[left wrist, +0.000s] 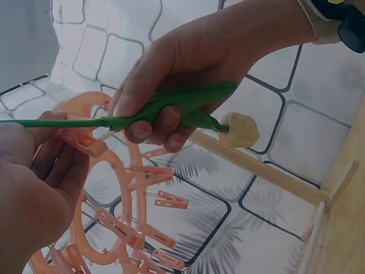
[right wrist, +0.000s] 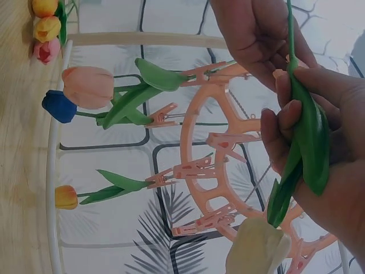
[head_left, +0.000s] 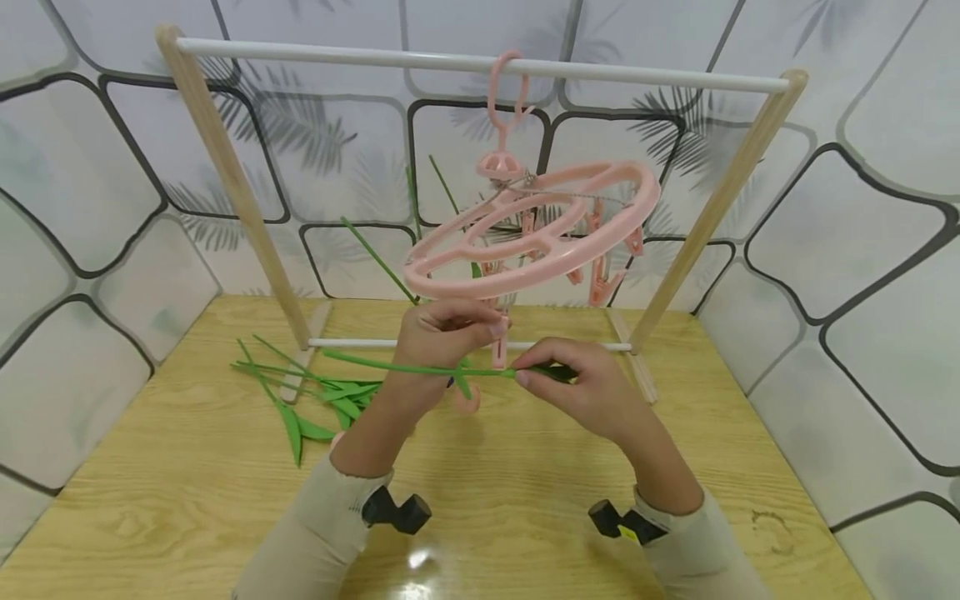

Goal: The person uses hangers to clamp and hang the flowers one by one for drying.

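Note:
My left hand [head_left: 446, 337] pinches a pink clothespin [head_left: 499, 354] hanging under the round pink clip hanger [head_left: 600, 242]. A white artificial tulip [right wrist: 256, 248] is in my right hand [head_left: 588, 387], gripped between thumb and fingers where the green leaves [right wrist: 313, 148] meet the stem. Its stem [head_left: 390, 365] points left, passing just below my left hand beside the clothespin; whether the clip touches it I cannot tell. Upside down from other clips hang a peach tulip [right wrist: 88, 87], a blue tulip [right wrist: 59, 107] and a yellow tulip [right wrist: 66, 197].
The hanger hooks over the white top bar [head_left: 337, 56] of a rack with wooden legs [head_left: 232, 175]. More green-stemmed tulips [head_left: 348, 392] lie on the wooden table [head_left: 525, 517] at left. Several spare clothespins [left wrist: 171, 201] dangle from the ring. Patterned panels [head_left: 870, 233] enclose the sides.

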Demonstrator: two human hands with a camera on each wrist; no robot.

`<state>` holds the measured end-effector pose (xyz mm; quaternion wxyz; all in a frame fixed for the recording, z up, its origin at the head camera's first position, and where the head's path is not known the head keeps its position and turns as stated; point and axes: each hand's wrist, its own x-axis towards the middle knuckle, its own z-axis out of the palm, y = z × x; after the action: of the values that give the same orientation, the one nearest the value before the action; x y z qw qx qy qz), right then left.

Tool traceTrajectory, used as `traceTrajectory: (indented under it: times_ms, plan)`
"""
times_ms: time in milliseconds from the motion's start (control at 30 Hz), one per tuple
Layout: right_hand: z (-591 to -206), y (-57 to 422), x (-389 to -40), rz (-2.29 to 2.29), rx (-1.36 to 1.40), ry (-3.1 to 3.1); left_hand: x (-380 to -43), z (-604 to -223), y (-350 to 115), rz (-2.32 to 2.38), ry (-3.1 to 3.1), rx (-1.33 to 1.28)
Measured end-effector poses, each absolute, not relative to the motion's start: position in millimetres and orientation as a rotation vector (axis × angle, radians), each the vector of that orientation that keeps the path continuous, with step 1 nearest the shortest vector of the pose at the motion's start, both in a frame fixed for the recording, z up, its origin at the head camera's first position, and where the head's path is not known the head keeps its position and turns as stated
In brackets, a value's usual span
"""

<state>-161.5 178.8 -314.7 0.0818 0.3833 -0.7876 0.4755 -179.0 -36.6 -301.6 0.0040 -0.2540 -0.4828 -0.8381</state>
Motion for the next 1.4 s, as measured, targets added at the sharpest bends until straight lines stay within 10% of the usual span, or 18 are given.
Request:
traceTrajectory:
  times_ms: [1400]
  plan:
    - [-308.5,175.8,-158.1,1.250,1.098,-2.372,-186.4,-306.9,-44.0,-2.606,-1.753,-0.819]
